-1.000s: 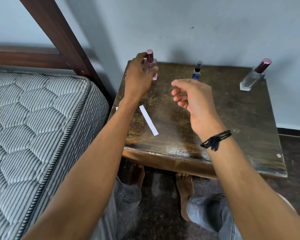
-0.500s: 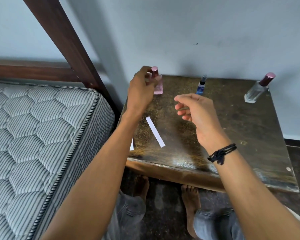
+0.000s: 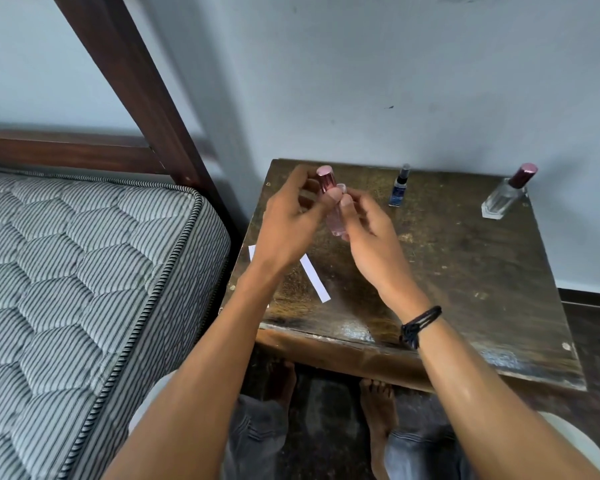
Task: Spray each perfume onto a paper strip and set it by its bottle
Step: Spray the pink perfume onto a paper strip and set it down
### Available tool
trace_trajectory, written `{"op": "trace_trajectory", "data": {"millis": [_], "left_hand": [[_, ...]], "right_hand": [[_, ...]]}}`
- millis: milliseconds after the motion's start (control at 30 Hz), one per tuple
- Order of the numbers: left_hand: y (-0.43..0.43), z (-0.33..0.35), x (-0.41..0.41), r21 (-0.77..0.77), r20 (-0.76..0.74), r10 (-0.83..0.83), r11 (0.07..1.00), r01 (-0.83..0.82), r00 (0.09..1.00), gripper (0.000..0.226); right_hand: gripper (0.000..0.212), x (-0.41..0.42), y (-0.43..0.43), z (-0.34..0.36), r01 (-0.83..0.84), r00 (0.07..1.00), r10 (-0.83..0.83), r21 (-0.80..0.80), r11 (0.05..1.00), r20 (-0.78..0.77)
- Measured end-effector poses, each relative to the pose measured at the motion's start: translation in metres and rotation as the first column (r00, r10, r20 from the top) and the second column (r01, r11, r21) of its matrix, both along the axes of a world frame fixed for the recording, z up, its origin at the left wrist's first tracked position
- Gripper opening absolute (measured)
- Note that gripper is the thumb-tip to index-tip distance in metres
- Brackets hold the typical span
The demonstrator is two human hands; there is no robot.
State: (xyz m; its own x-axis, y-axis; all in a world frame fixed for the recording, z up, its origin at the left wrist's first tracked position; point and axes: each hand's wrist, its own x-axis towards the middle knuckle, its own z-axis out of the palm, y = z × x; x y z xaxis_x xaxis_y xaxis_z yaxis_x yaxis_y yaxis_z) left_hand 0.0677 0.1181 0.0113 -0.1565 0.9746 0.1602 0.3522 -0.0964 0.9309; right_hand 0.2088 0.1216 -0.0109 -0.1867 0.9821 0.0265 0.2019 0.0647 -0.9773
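A pink perfume bottle (image 3: 336, 221) with a rose metallic cap (image 3: 326, 177) is lifted above the dark wooden table (image 3: 465, 271). My left hand (image 3: 288, 223) grips it around the cap end. My right hand (image 3: 368, 230) pinches the bottle's body from the right. Under my left forearm a white paper strip (image 3: 315, 280) lies on the table, and a second strip (image 3: 252, 252) peeks out at the table's left edge. A small blue spray bottle (image 3: 398, 187) and a clear bottle with a maroon cap (image 3: 506, 197) stand at the back.
A striped mattress (image 3: 84, 289) and a dark wooden bed frame (image 3: 146, 98) flank the table on the left. The grey wall (image 3: 395, 81) runs right behind the table. My bare feet (image 3: 378, 407) are on the dark floor under the table's front edge.
My left hand has lifted the pink bottle off the table and brought it nearer. My right hand has moved left and taken hold of the bottle's body.
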Motion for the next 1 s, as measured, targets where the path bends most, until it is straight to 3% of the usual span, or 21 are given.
{"op": "trace_trajectory", "data": {"millis": [400, 500, 633, 700, 867, 1000], "left_hand": [[-0.003, 0.001, -0.002, 0.011, -0.021, 0.047, 0.999, -0.047, 0.999, 0.028], [-0.004, 0.009, -0.004, 0.041, 0.075, 0.113, 0.992, -0.116, 0.991, 0.022], [0.002, 0.021, -0.023, 0.020, 0.237, 0.272, 0.959, -0.284, 0.933, 0.032], [0.007, 0.017, -0.036, -0.022, 0.178, 0.322, 0.946, -0.324, 0.930, 0.032], [0.015, -0.003, -0.054, -0.085, -0.182, 0.321, 0.937, -0.340, 0.930, 0.030], [0.022, -0.010, -0.052, -0.142, -0.361, 0.251, 0.937, -0.319, 0.898, 0.025]], "right_hand": [[0.031, -0.005, -0.003, 0.004, 0.005, 0.996, -0.008, 0.030, 1.000, 0.090], [0.030, -0.004, -0.004, 0.002, 0.012, 0.995, -0.016, 0.039, 0.999, 0.102], [0.033, -0.002, -0.005, -0.004, 0.031, 0.996, -0.032, 0.007, 0.999, 0.086], [0.031, -0.002, -0.005, -0.004, 0.033, 0.999, -0.033, -0.021, 0.999, 0.031], [0.014, 0.000, -0.002, 0.001, 0.059, 0.975, -0.089, -0.148, 0.987, -0.204], [0.026, 0.003, 0.000, 0.004, 0.042, 0.940, -0.119, -0.238, 0.970, -0.319]]}}
